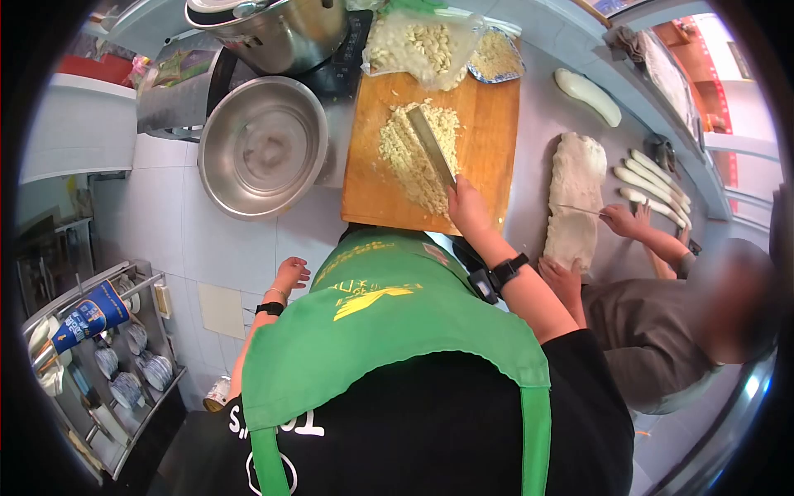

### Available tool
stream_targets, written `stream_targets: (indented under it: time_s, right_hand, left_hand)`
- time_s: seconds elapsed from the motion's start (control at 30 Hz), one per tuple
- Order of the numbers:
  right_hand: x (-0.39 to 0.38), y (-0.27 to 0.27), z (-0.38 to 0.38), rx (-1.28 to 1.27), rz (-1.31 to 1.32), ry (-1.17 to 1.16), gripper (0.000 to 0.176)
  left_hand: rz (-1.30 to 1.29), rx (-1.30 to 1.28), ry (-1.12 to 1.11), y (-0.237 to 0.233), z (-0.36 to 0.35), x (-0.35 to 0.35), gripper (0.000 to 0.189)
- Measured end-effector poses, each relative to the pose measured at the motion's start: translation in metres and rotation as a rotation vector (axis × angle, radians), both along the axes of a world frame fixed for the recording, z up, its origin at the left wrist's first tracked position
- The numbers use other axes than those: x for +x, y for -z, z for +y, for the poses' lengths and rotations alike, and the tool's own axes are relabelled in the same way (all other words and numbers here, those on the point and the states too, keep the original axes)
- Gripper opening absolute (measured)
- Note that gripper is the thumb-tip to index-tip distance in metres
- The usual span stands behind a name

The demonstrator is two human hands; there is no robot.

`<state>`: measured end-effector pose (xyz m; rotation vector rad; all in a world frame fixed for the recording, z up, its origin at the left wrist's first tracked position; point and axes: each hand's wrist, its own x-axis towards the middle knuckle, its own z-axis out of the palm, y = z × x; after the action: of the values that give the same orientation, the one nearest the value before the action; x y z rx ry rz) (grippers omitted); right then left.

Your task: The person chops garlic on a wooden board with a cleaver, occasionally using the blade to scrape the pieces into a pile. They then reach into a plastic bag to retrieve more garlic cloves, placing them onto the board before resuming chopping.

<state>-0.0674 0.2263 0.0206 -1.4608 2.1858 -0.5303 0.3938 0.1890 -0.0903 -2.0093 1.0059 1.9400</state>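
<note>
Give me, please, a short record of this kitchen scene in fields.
right hand: grips cleaver, blade on chopped pale heap
left hand: open, empty, beside green apron
board: wooden cutting board under the heap
nearby: steel bowl, clear bag of pale pieces
co-worker's hand: holds knife on dough

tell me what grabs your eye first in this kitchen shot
The wooden cutting board at top centre stands out, heaped with minced garlic, and the right hand grips a cleaver laid across the heap. Left of the board sits a big steel bowl, and at right a co-worker's hand cuts a long slab of dough. The left hand hangs open beside the green apron.
</note>
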Motion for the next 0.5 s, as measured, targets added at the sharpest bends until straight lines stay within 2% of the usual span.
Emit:
stream_targets:
  time_s: [0.07,0.2,0.3,0.37,0.47,0.5]
  right_hand:
    - [-0.013,0.023,0.004,0.042,0.071,-0.053,0.013]
    - [-0.018,0.014,0.003,0.071,0.018,-0.036,0.014]
    - [-0.022,0.014,0.008,-0.015,0.107,-0.019,0.014]
    - [-0.028,0.017,0.003,0.088,0.081,-0.026,0.019]
    - [-0.02,-0.011,0.003,0.044,0.079,0.033,0.022]
    - [-0.023,-0.002,0.006,0.046,0.081,0.034,0.022]
  left_hand:
    - [-0.005,0.012,0.018,0.005,0.005,-0.002,0.022]
    - [-0.005,0.006,-0.008,0.003,0.001,-0.001,0.022]
    - [-0.022,0.018,0.011,0.005,0.001,-0.003,0.022]
    - [-0.019,0.004,0.016,0.008,-0.002,-0.004,0.023]
    - [-0.012,0.009,0.011,0.009,0.0,-0.002,0.023]
    - [-0.007,0.009,0.002,0.009,0.0,-0.003,0.023]
